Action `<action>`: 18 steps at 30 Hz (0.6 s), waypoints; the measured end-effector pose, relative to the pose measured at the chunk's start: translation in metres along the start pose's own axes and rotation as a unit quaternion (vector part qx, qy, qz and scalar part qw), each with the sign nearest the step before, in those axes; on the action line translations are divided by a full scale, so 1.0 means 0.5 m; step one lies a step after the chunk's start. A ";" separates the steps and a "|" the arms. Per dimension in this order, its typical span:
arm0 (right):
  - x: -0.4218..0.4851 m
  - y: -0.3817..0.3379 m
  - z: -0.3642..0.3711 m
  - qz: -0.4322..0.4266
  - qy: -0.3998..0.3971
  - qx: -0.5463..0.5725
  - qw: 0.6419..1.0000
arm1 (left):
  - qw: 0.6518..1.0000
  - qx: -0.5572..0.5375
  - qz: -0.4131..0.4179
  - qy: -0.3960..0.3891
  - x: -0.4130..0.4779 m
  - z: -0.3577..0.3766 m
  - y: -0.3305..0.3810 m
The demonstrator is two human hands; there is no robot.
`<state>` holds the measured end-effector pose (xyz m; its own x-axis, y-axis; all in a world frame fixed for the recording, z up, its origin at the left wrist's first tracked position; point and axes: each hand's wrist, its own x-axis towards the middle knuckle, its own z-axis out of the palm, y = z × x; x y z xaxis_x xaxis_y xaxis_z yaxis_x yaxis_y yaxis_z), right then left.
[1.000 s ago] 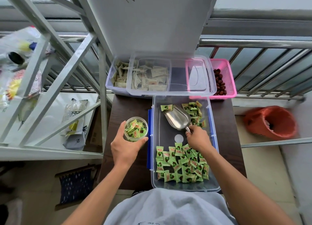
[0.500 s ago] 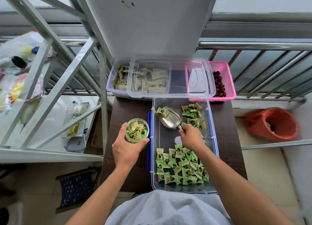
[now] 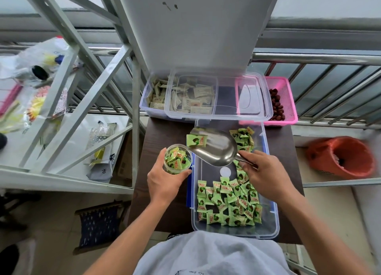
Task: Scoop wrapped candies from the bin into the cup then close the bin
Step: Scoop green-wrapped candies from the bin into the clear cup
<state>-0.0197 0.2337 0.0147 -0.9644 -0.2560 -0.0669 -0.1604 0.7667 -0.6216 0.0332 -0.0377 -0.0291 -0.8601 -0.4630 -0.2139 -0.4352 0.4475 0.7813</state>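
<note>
Wrapped candy [image 3: 196,140] on scoop [image 3: 218,151] lip, left hand [image 3: 167,184] gripping cup [image 3: 177,161], right hand [image 3: 266,177] seemingly pinching scoop handle

Bright daylight (edges bowed, blurred).

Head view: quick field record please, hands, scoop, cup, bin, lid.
left hand: grips cup
right hand: holds scoop by its handle
scoop: lifted, mouth toward cup rim, one candy at the lip
cup: nearly full of green candies
bin: open, candies at both ends
clear lid: off, lying across the back containers
</note>
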 end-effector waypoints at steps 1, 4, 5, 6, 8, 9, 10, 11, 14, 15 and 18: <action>0.000 -0.011 -0.004 -0.018 0.005 -0.026 0.999 | 1.000 -0.003 0.002 0.000 -0.001 0.001 -0.001; 0.002 -0.036 -0.012 -0.062 0.030 -0.085 0.994 | 1.000 -0.010 0.012 0.002 -0.003 0.002 -0.002; 0.004 -0.042 -0.013 -0.076 0.037 -0.092 0.992 | 1.000 -0.011 0.020 0.002 -0.003 0.001 -0.003; 0.007 -0.046 -0.013 -0.091 0.043 -0.098 0.990 | 1.000 -0.012 0.028 0.001 -0.003 0.000 -0.004; 0.012 -0.049 -0.012 -0.115 0.053 -0.111 0.986 | 0.999 -0.011 0.037 -0.001 -0.003 -0.002 -0.005; 0.015 -0.050 -0.011 -0.125 0.060 -0.117 0.983 | 0.999 -0.013 0.040 -0.001 -0.003 -0.003 -0.006; 0.016 -0.049 -0.010 -0.133 0.069 -0.121 0.981 | 0.999 -0.015 0.042 -0.001 -0.003 -0.003 -0.007; 0.017 -0.049 -0.009 -0.139 0.079 -0.124 0.979 | 0.999 -0.018 0.043 0.000 -0.003 -0.004 -0.008; 0.020 -0.048 -0.007 -0.148 0.103 -0.134 0.974 | 0.999 -0.022 0.044 0.001 -0.004 -0.002 -0.010; 0.021 -0.048 -0.006 -0.151 0.111 -0.137 0.973 | 0.999 -0.022 0.042 0.001 -0.005 -0.002 -0.011; 0.022 -0.046 -0.004 -0.145 0.135 -0.138 0.970 | 0.999 -0.028 0.032 0.004 -0.007 0.001 -0.015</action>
<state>-0.0272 0.2145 0.0299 -0.8840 -0.3493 0.3107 -0.4478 0.8235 -0.3483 0.0393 -0.0390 -0.0344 -0.8836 -0.4412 -0.1568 -0.3625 0.4327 0.8255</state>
